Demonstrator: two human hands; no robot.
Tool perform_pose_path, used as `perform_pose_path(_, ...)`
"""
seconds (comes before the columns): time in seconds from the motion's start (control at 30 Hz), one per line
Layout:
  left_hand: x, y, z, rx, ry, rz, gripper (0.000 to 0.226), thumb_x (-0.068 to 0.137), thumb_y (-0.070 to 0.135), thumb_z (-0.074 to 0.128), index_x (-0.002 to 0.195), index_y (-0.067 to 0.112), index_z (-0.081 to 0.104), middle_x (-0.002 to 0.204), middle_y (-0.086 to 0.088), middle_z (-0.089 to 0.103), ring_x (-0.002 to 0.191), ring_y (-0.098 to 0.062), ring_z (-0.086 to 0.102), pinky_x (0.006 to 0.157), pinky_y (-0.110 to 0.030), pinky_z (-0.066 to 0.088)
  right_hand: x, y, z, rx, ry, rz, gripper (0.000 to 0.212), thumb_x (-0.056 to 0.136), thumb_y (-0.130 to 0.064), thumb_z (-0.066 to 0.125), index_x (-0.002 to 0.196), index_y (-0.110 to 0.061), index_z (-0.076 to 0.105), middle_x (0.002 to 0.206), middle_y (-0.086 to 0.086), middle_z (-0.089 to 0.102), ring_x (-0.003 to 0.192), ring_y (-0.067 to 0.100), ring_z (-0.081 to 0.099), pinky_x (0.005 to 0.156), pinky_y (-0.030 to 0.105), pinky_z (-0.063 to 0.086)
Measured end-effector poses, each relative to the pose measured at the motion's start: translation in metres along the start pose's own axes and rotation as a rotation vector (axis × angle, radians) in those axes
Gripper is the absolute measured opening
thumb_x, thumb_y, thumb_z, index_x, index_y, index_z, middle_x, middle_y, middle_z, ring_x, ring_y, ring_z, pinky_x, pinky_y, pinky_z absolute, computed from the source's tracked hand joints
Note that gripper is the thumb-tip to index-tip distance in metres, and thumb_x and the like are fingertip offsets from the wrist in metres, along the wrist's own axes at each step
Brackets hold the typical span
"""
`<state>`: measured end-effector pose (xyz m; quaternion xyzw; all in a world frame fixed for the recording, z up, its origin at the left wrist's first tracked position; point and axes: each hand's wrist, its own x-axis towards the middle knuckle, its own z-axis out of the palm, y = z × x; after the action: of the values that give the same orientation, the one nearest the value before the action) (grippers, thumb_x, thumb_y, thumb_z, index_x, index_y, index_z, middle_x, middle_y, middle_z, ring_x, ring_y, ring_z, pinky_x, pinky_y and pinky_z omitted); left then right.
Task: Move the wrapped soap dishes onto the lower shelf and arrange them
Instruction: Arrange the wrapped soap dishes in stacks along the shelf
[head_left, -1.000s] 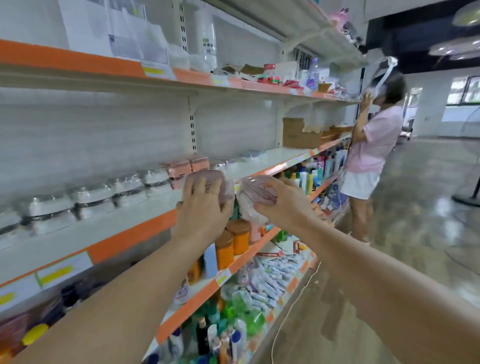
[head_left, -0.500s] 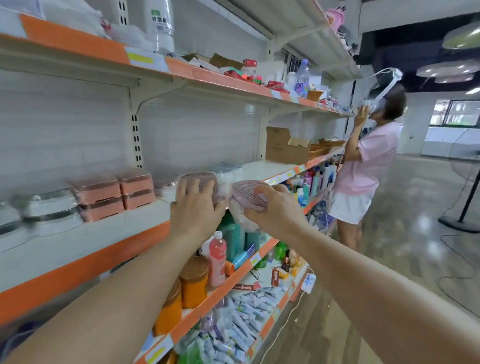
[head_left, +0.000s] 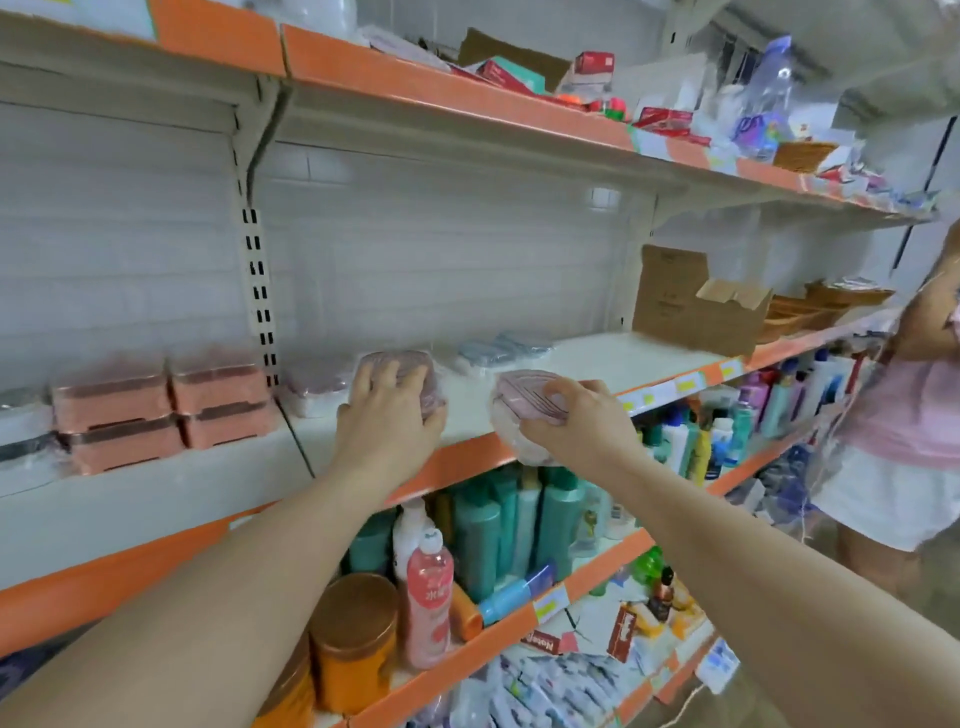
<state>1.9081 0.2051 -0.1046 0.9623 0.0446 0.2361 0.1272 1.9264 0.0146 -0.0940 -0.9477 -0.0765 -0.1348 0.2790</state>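
My left hand (head_left: 387, 415) grips a pink plastic-wrapped soap dish (head_left: 410, 366) from above, low over the white shelf board (head_left: 597, 358), a little in from its orange front edge. My right hand (head_left: 576, 423) holds a second pink wrapped soap dish (head_left: 519, 400), tilted, at the shelf's front edge. Further wrapped dishes lie behind on the same board: a pink one (head_left: 317, 387) to the left and blue-grey ones (head_left: 501, 348) to the right.
Stacked pink boxed dishes (head_left: 161, 405) stand left of the upright. An open cardboard box (head_left: 691, 301) sits on the shelf at the right. Bottles and jars fill the shelf below (head_left: 488, 530). A person in a pink top (head_left: 914, 405) stands at the right edge.
Both hands have carried the two wrapped dishes rightward along the aisle and forward to the shelf. The left dish has gone from in front of the edge to over the board.
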Motion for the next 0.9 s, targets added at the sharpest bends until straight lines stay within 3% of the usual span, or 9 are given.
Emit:
perform_pose_path(0.23, 0.048, -0.008, 0.021, 0.075, 0.032, -0.136, 0.055, 0.095, 0.042, 0.039, 0.144, 0.019, 0.031, 0.151, -0.003, 0.024, 0.142, -0.023, 0.008, 0.112, -0.040, 0.023, 0.099, 0.013, 0.042, 0.156, -0.110, -0.071, 0.051, 0.081, -0.039, 0.060, 0.128, -0.019, 0.053, 0.125, 0.008, 0.043, 0.114, 0.031, 0.049, 0.097, 0.034, 0.042)
perform_pose_path(0.37, 0.080, -0.028, 0.031, 0.095, 0.059, -0.178, 0.055, 0.095, 0.040, 0.042, 0.144, 0.019, 0.032, 0.151, -0.004, 0.024, 0.141, -0.023, 0.009, 0.111, -0.042, 0.026, 0.144, 0.003, 0.075, 0.265, -0.128, -0.120, 0.055, 0.076, -0.035, 0.064, 0.127, -0.018, 0.054, 0.124, 0.008, 0.043, 0.112, 0.033, 0.051, 0.085, 0.042, 0.053)
perform_pose_path(0.53, 0.125, -0.047, 0.048, 0.102, 0.090, -0.167, 0.054, 0.094, 0.040, 0.045, 0.142, 0.017, 0.036, 0.149, -0.006, 0.028, 0.139, -0.025, 0.016, 0.109, -0.041, 0.028, 0.194, -0.010, 0.104, 0.172, -0.118, -0.132, 0.053, 0.082, -0.040, 0.061, 0.129, -0.017, 0.051, 0.127, 0.011, 0.044, 0.121, 0.034, 0.043, 0.098, 0.035, 0.041)
perform_pose_path(0.9, 0.179, -0.061, 0.077, 0.114, 0.094, -0.252, 0.048, 0.092, 0.038, 0.049, 0.135, 0.017, 0.042, 0.143, -0.006, 0.035, 0.135, -0.026, 0.020, 0.102, -0.043, 0.034, 0.271, -0.028, 0.151, 0.035, -0.144, -0.248, 0.046, 0.086, -0.039, 0.056, 0.128, -0.019, 0.050, 0.130, 0.011, 0.045, 0.118, 0.033, 0.042, 0.097, 0.034, 0.034)
